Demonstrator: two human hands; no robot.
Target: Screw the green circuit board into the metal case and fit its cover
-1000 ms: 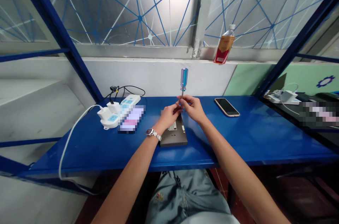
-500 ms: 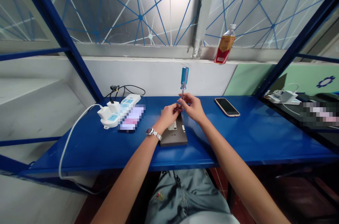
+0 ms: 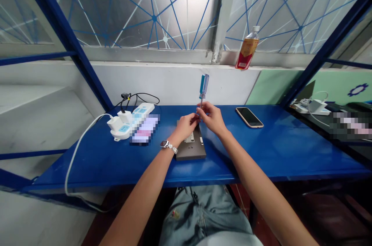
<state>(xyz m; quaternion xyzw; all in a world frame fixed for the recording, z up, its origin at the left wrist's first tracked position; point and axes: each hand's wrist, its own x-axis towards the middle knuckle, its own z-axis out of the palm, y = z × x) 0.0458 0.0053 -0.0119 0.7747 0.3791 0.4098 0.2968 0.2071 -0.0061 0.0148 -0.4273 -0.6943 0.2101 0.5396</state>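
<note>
A screwdriver point(image 3: 203, 85) with a clear blue handle stands almost upright, handle up, tilted slightly right. My right hand point(image 3: 213, 117) pinches its metal shaft low down. My left hand point(image 3: 186, 126) has its fingers closed at the shaft's tip, right against the right hand; anything small between those fingers is hidden. Both hands hover over the far end of a flat grey device point(image 3: 191, 148) with a label, lying on the blue table point(image 3: 279, 153). A watch sits on my left wrist.
A white power strip point(image 3: 128, 120) with plugs and a white cable lies at the left, a blurred patch beside it. A phone point(image 3: 249, 117) lies face up to the right. A bottle point(image 3: 246, 48) stands on the window ledge. Blue frame posts flank the table.
The screwdriver's handle has tipped a little to the right. Both hands stay in nearly the same place at the shaft.
</note>
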